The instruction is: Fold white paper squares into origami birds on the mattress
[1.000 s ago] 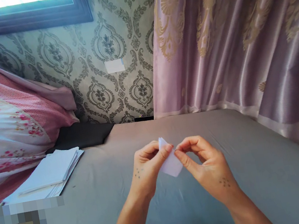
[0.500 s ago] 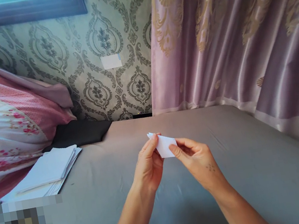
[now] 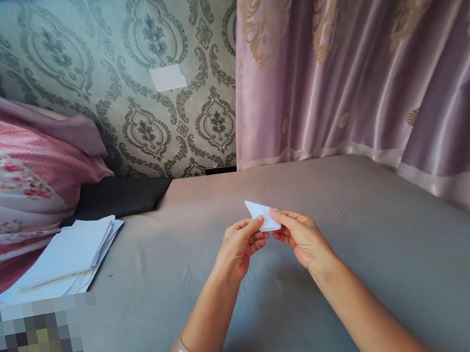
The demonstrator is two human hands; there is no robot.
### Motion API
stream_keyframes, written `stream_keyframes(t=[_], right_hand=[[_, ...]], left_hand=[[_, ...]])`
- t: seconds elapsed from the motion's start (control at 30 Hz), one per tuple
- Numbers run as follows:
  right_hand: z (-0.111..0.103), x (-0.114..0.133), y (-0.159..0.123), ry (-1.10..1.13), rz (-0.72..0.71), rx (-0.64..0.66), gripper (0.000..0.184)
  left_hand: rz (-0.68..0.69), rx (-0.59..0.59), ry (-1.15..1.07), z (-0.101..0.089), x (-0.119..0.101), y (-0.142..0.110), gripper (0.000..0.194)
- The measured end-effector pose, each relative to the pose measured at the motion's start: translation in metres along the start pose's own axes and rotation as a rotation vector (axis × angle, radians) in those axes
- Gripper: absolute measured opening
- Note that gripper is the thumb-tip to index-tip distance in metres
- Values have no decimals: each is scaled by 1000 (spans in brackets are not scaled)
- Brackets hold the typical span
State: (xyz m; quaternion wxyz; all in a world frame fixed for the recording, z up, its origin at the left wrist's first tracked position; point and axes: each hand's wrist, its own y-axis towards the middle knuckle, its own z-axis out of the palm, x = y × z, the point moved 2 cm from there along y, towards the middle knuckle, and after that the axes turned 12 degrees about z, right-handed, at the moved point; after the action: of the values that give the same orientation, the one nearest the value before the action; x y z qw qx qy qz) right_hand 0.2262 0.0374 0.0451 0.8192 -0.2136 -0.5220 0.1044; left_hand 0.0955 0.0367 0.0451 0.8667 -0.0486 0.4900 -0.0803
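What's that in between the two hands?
A small folded white paper. The left hand and right hand both pinch it, with their thumbs pressed on it, over the grey sheet. The head view shows this.

No legible text, label, brand, number or sign found. The white rectangle (image 3: 168, 78) on the patterned wall (image 3: 123, 56) (a small blue patch marks its right edge) yields no readable characters; the folded paper (image 3: 266, 219) and paper stack (image 3: 64, 254), likewise none.
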Motion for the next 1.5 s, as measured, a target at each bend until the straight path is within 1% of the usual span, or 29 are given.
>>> stream_keyframes(t=[0.1,0.17,0.43,0.6,0.63,0.67,0.7,0.73,0.8,0.87,0.9,0.97,1.03,1.13,1.2,1.27,1.3,1.33,1.37,1.4,1.43,1.5], right_hand=[[0,-6,5,33,23,-10,34],[1,-8,6,41,41,-1,33],[2,-10,4,-18,173,108,23],[3,-9,5,-15,206,118,14],[3,-7,5,-8,209,109,13],[3,-6,4,1,210,98,11],[2,-4,4,12,211,85,10],[1,-1,3,24,213,73,10],[0,3,1,46,222,57,10],[-1,8,-2,57,242,57,12],[-2,10,-4,56,255,60,12],[-1,12,-7,46,284,71,13],[0,12,-10,34,306,87,15],[3,13,-15,18,313,116,15],[4,13,-19,6,301,137,15],[5,14,-22,-8,286,162,20],[4,16,-24,-30,249,164,24],[4,18,-26,-71,169,140,30],[2,21,-28,-133,41,89,33],[1,26,-32,-216,-135,12,34],[0,31,-36,-312,-346,-79,32],[2,39,-48,-496,-769,-221,21]], left_hand=[[-42,15,28,-1,4,1,25],[-44,9,55,-2,6,2,25],[96,-110,97,-14,2,8,27],[130,-79,118,-14,-4,8,27],[172,-73,141,-13,-5,7,25],[243,-63,179,-13,-6,6,22],[342,-40,241,-12,-8,6,20],[464,-3,325,-12,-11,5,22],[717,109,532,-10,-15,2,34],[917,213,728,-10,-19,-1,41],[991,244,797,-10,-20,-2,43],[1083,286,877,-12,-24,-4,45],[1105,341,912,-12,-27,-6,40],[1056,412,905,-11,-30,-9,26],[995,408,873,-8,-30,-11,20],[908,340,818,-5,-29,-12,15],[853,285,764,-4,-29,-12,13],[796,228,681,-2,-29,-12,13],[735,183,581,-1,-29,-12,17],[680,152,474,1,-29,-13,22],[637,136,376,3,-30,-14,28],[599,134,249,7,-34,-16,38]])
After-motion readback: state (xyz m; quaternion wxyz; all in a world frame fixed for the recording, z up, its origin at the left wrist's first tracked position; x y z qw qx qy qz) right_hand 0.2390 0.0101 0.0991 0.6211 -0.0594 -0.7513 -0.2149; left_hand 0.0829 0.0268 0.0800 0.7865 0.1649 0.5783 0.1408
